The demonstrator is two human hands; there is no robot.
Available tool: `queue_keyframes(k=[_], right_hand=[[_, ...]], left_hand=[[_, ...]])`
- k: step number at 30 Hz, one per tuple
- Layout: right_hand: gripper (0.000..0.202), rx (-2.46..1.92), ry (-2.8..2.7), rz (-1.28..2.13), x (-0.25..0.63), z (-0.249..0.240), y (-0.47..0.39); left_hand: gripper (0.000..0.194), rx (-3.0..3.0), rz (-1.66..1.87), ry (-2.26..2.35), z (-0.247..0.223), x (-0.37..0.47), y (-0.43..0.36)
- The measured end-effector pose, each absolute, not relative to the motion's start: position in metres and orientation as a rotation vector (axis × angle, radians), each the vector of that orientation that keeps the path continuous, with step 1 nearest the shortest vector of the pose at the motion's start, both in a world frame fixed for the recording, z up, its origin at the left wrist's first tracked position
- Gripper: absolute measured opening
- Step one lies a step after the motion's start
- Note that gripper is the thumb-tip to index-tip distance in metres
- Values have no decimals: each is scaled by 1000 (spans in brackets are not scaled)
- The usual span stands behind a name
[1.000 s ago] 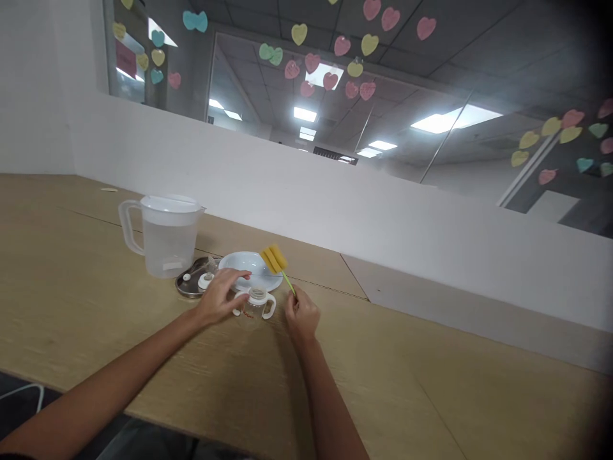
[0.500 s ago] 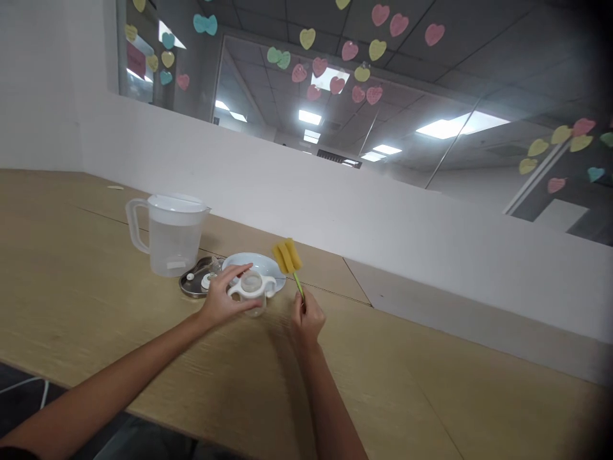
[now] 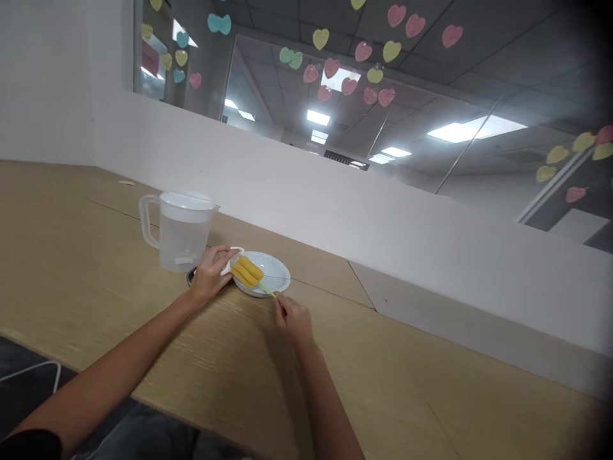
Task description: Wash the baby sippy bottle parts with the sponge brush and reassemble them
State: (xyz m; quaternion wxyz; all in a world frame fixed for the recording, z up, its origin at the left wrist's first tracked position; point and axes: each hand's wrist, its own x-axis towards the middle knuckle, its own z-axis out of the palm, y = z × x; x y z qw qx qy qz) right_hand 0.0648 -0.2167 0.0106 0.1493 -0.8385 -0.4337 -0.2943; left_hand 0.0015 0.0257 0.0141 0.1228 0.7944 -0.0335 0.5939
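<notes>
The left hand [image 3: 211,276] is closed around a small clear cup [image 3: 228,263] with white loop handles, tipped on its side just left of centre frame. The right hand [image 3: 292,317] pinches the thin green stem of a brush [image 3: 248,272], its ribbed yellow sponge head now at the cup's mouth. Half a second ago the cup stood upright in the hand and the sponge pointed up beside it; since then the cup has been tilted and the sponge brought down to its opening, so scrubbing looks under way. Beneath the sponge lies a glossy white plate [image 3: 278,276]. Left of it stands a frosted plastic jug [image 3: 182,230] with lid, on a matte wood-grain table [image 3: 407,370].
</notes>
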Motion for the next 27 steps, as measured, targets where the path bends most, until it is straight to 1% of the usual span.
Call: queue_keyframes(k=[6,10,15,18,22,27], right_hand=[[32,-2623,-1191,-823,56,21,-218],[32,-2646,-1178,-903,54,22,-217],[31,-2557,-1220,-1128,50,18,-213],[29,-2447,-1247,-1271,47,14,-208],[27,-2309,-1248,-1352,45,12,-203],[28,-2194,-1242,-1446,48,13,-203]], left_hand=[[39,2469,1880,-325,19,-2,23],[38,2464,1925,-416,22,-4,18],[36,2456,1880,-576,24,-7,6],[34,2434,1913,-630,25,-10,-7],[33,2444,1895,-763,24,-11,-21],[35,2478,1958,-577,27,-5,-8]])
